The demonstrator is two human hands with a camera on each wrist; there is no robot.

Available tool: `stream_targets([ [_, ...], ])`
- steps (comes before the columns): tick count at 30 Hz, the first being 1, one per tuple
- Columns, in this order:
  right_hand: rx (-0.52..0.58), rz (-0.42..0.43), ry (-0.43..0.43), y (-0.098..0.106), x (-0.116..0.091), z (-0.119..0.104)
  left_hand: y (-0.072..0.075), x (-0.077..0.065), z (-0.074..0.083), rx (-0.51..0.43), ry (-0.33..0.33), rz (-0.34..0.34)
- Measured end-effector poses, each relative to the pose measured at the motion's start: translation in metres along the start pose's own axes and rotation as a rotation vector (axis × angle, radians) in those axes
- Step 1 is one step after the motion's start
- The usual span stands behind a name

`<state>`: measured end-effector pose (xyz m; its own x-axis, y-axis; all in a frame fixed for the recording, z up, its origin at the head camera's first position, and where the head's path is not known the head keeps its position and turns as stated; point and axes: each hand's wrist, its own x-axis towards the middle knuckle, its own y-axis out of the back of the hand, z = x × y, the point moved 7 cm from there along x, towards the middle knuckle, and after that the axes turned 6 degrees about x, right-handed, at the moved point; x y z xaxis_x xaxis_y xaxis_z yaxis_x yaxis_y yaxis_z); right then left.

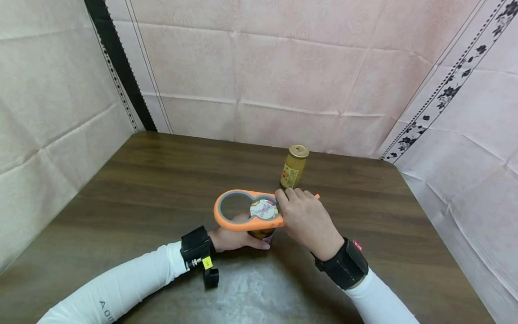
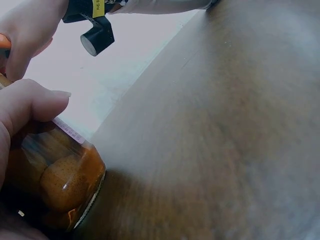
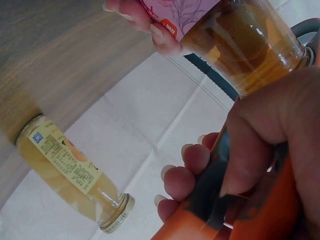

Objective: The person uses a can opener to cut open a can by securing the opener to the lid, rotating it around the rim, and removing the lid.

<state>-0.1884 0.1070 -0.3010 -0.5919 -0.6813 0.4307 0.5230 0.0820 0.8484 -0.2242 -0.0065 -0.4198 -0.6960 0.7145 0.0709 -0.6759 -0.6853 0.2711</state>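
An orange-and-grey jar opener point(image 1: 226, 222) lies across the top of a glass jar point(image 2: 65, 182), its smaller loop around the jar's printed lid point(image 1: 264, 209). My right hand point(image 1: 305, 220) grips the opener's handles; in the right wrist view the fingers point(image 3: 180, 182) curl round them. Lower down, my left hand point(image 1: 232, 238) holds the jar's side, with the thumb point(image 2: 37, 100) across the front. Brownish liquid and round pieces show through the glass in the left wrist view, and a pink label point(image 3: 185, 15) in the right wrist view. The jar's base meets the wooden table.
A second jar point(image 1: 294, 166), yellowish with a gold lid, stands upright just beyond my right hand. Pale cloth point(image 1: 263, 76) hangs behind the wooden table point(image 1: 162, 180) and along both sides. Each wrist wears a black strap with a camera mount.
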Motion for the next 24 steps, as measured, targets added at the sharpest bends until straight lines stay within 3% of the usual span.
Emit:
stream_targets([
  [12,0.057,0.013,-0.039,-0.0001,0.0017,0.0004,0.0018,-0.0008,0.0000,0.034,0.010,0.007],
  [24,0.048,0.022,-0.039,-0.0027,0.0017,0.0022,0.0020,-0.0013,0.0006,-0.016,0.024,-0.017],
])
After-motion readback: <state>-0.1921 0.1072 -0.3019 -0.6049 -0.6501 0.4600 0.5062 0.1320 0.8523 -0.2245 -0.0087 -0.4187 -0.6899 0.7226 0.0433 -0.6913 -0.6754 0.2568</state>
